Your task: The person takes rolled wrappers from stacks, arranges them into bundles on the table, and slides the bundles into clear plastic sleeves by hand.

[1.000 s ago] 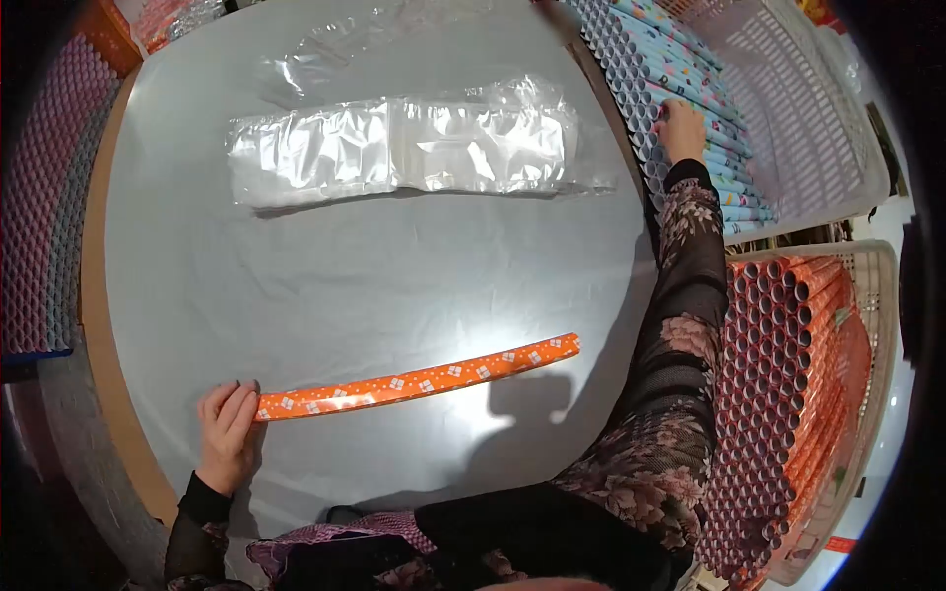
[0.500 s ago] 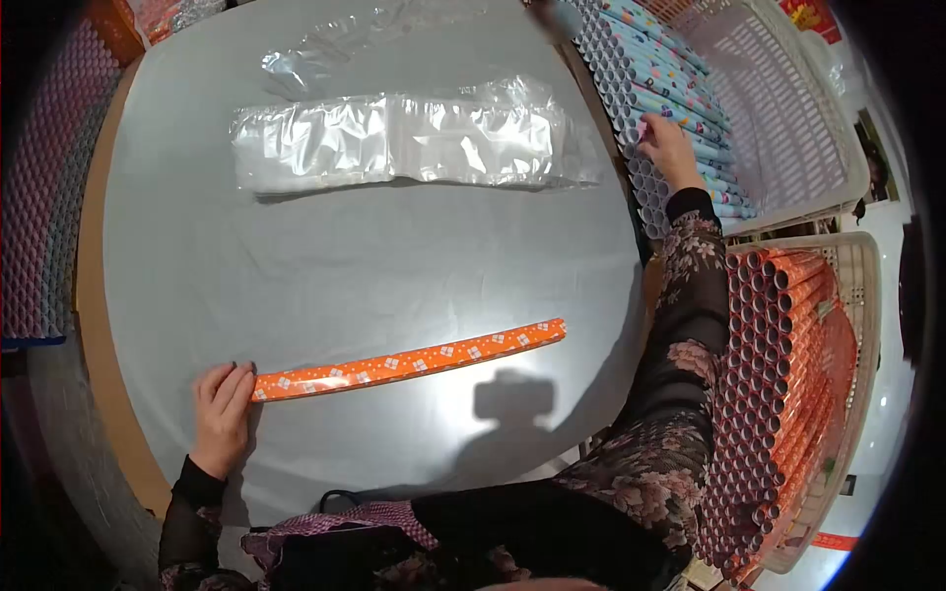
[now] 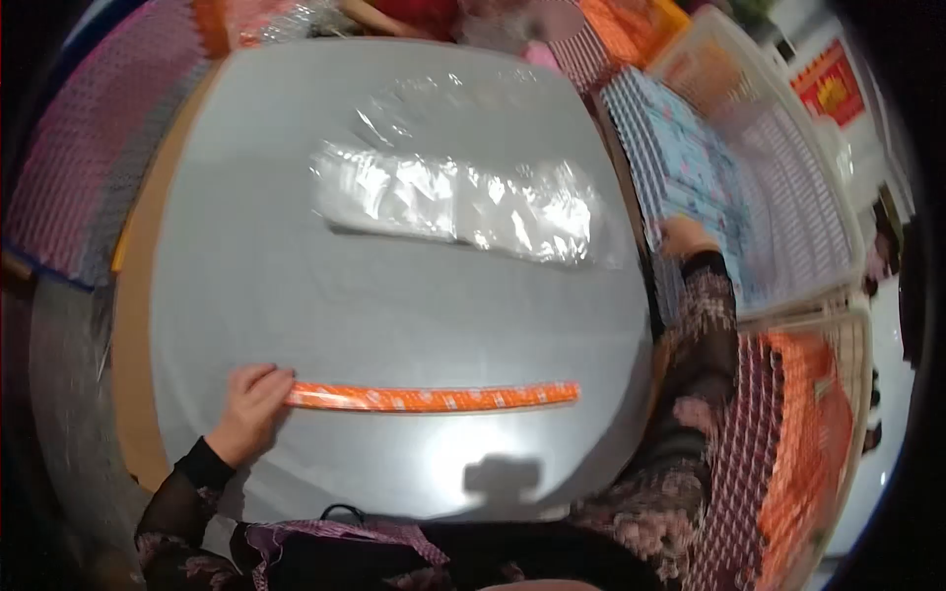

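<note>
An orange wrapping paper roll point(image 3: 434, 397) with small white prints lies crosswise on the grey table near my body. My left hand point(image 3: 254, 409) is closed on its left end, thumb and fingers pressed around it. Off to the right, my right hand point(image 3: 688, 238) reaches over the table edge to the stacked blue wrapping paper rolls point(image 3: 705, 163). Its fingers are curled in at the open ends of the stack. Blur softens the fingertips, and the roll they grip is mostly hidden among the others.
Clear plastic sleeves point(image 3: 463, 202) lie in a flat pile on the table point(image 3: 394, 305). A white basket point(image 3: 798, 187) stands behind the blue rolls. More orange rolls point(image 3: 788, 453) fill a basket at lower right. Pink and grey rolls point(image 3: 108, 148) are stacked left. Another person's arm point(image 3: 379, 18) shows at the far edge.
The camera view has shifted, so the table's far edge now shows. The orange roll appears more level, still in my left hand. My right hand remains at the blue rolls.
</note>
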Demonstrator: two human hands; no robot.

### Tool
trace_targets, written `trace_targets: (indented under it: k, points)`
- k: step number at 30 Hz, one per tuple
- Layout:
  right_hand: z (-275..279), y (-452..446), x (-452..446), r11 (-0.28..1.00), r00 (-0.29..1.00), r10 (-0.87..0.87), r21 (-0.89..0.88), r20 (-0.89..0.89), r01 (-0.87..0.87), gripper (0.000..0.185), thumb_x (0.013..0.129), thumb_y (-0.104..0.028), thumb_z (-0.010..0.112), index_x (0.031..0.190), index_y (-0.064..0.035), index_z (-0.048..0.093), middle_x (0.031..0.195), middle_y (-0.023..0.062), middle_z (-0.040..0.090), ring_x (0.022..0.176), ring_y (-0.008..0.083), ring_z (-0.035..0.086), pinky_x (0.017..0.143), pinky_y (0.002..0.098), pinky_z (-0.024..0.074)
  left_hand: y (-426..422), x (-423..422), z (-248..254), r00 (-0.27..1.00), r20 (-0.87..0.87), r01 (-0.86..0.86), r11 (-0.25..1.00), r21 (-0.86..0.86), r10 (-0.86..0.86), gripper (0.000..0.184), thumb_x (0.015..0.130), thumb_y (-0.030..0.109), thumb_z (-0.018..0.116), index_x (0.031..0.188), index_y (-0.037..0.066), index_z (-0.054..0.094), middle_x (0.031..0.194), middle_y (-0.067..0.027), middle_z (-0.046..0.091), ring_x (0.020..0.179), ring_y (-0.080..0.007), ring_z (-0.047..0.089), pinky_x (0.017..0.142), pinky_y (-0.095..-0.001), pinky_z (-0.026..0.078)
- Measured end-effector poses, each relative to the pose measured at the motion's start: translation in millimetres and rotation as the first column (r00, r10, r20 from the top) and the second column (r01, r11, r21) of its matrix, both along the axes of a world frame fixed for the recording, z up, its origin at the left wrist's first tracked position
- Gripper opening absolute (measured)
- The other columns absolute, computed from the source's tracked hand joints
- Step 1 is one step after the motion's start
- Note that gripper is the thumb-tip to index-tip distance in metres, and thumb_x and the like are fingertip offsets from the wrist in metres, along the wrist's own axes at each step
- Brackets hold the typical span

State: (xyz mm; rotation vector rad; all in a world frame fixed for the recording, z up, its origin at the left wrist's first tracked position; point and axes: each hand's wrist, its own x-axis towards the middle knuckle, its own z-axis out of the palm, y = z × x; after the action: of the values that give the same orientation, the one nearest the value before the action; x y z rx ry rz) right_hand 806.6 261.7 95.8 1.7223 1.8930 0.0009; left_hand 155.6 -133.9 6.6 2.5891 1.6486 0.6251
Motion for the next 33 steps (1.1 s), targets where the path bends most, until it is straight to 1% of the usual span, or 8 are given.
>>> trace_targets:
  k: [3, 5, 6, 11, 14, 22, 24, 33]
  points:
    - [33, -39, -45, 0.995, 1.0, -0.016, 0.097, -0.026, 0.018, 0.033, 0.075, -0.018, 0.065, 0.107, -0.02, 0.074, 0.114, 0.0172, 0.067, 0.107, 0.0393, 0.063, 0.093, 0.0485, 0.0515, 0, -2, 1, 0.993, 0.065, 0.101, 0.995, -0.001, -0.101, 0.045, 0.076, 0.004, 0.072, 0.119, 0.003, 0.06, 0.121, -0.0097, 0.064, 0.115, -0.0313, 0.054, 0.095, -0.045, 0.042]
    - [26, -52, -43, 0.945, 0.982, 0.055, 0.327, -0.182, 0.008, 0.034, 0.063, -0.013, 0.074, 0.097, -0.0113, 0.076, 0.101, 0.0186, 0.07, 0.096, 0.0391, 0.066, 0.085, 0.0478, 0.0533, -2, -2, 5, 0.996, 0.055, 0.071, 0.997, -0.006, -0.07, 0.043, 0.077, 0.005, 0.072, 0.119, 0.003, 0.061, 0.122, -0.0089, 0.064, 0.115, -0.0304, 0.054, 0.095, -0.0446, 0.042]
    - [26, -37, -37, 0.985, 0.99, 0.091, 0.158, -0.11, -0.073, 0.029, 0.064, -0.015, 0.076, 0.092, -0.0086, 0.076, 0.098, 0.0186, 0.07, 0.091, 0.0387, 0.066, 0.082, 0.0472, 0.0535, -3, -1, 7, 0.995, 0.063, 0.08, 0.996, -0.036, -0.078, 0.041, 0.079, 0.005, 0.072, 0.118, 0.004, 0.061, 0.122, -0.0082, 0.063, 0.115, -0.0295, 0.054, 0.095, -0.0442, 0.042]
    - [-8, -35, -25, 0.844, 0.885, 0.405, 0.466, -0.232, -0.264, 0.023, 0.061, -0.018, 0.078, 0.079, -0.0067, 0.072, 0.08, 0.0171, 0.064, 0.081, 0.0389, 0.064, 0.071, 0.0524, 0.05, -6, -2, 4, 0.995, 0.069, 0.067, 0.998, -0.012, -0.066, 0.04, 0.082, 0.009, 0.069, 0.122, 0.006, 0.062, 0.125, -0.0053, 0.062, 0.116, -0.0276, 0.054, 0.095, -0.0419, 0.041]
    - [-16, -47, -62, 0.641, 0.746, 0.643, 0.656, -0.175, -0.398, 0.024, 0.06, -0.02, 0.079, 0.078, -0.0077, 0.069, 0.076, 0.0151, 0.062, 0.08, 0.0354, 0.063, 0.074, 0.0512, 0.047, -6, -2, -1, 0.995, 0.077, 0.066, 0.997, 0.029, -0.068, 0.04, 0.083, 0.009, 0.068, 0.123, 0.007, 0.061, 0.125, -0.0036, 0.062, 0.117, -0.0265, 0.054, 0.095, -0.0414, 0.041]
    - [8, -125, -248, 0.773, 0.568, 0.635, 0.429, -0.524, -0.467, 0.02, 0.076, -0.021, 0.076, 0.088, -0.0101, 0.064, 0.081, 0.0106, 0.065, 0.084, 0.0326, 0.063, 0.077, 0.0457, 0.0471, -7, -4, -12, 0.982, 0.18, 0.053, 0.999, 0.003, -0.053, 0.039, 0.085, 0.014, 0.067, 0.123, 0.01, 0.06, 0.125, -0.0019, 0.062, 0.119, -0.0246, 0.053, 0.098, -0.0415, 0.039]
    - [-9, -140, -286, 0.594, 0.36, 0.802, 0.576, -0.477, -0.561, 0.019, 0.078, -0.019, 0.074, 0.092, -0.0091, 0.064, 0.082, 0.0114, 0.067, 0.081, 0.0344, 0.064, 0.071, 0.0455, 0.0496, -8, -5, -17, 0.98, 0.194, 0.036, 0.999, 0.011, -0.037, 0.039, 0.085, 0.014, 0.067, 0.123, 0.01, 0.061, 0.127, -0.0027, 0.06, 0.121, -0.0252, 0.051, 0.098, -0.042, 0.039]
    - [-44, -256, -470, 0.596, 0.238, 0.776, 0.556, -0.584, -0.579, 0.014, 0.085, -0.017, 0.067, 0.093, -0.0066, 0.065, 0.084, 0.0147, 0.068, 0.081, 0.0362, 0.065, 0.071, 0.0458, 0.0508, -7, -6, -27, 0.969, 0.242, 0.021, 0.99, 0.136, -0.053, 0.035, 0.085, 0.013, 0.065, 0.12, 0.014, 0.063, 0.112, -0.0105, 0.056, 0.108, -0.0303, 0.052, 0.093, -0.0444, 0.04]
